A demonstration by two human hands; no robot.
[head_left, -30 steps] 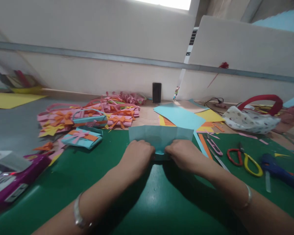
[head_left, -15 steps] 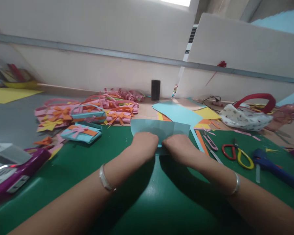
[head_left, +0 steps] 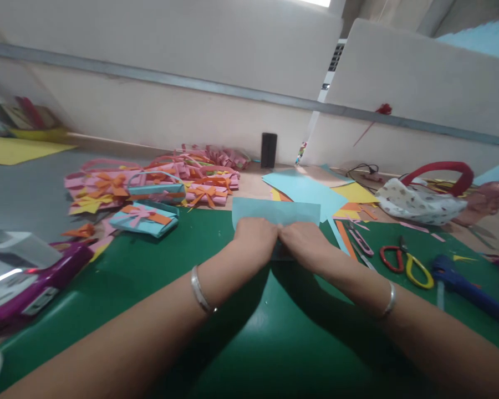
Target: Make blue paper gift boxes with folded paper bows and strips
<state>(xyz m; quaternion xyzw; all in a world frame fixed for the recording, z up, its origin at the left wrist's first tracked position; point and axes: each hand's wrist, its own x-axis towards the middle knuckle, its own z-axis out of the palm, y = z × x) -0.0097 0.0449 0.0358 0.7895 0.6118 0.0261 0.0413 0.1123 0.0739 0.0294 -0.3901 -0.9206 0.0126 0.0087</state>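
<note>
A light blue paper sheet [head_left: 276, 209] stands up behind my hands at the middle of the green mat [head_left: 241, 343]. My left hand [head_left: 255, 237] is closed on the sheet's near part, its fingertips mostly hidden. Close against it, my right hand [head_left: 301, 239] is closed on the same sheet, knuckles up. The two hands meet at the middle of the paper, and a little of its lower edge shows beneath them.
Small paper bags with bows [head_left: 143, 219] lie at the left, beside a purple device [head_left: 62, 277]. At the right are pliers [head_left: 418, 271], a cutter [head_left: 361, 241] and a blue glue gun [head_left: 466, 280]. Coloured sheets [head_left: 303, 188] and a black phone [head_left: 268, 151] are behind.
My hands have come together until they touch. The blue sheet's standing part looks straighter and narrower. The view has shifted slightly.
</note>
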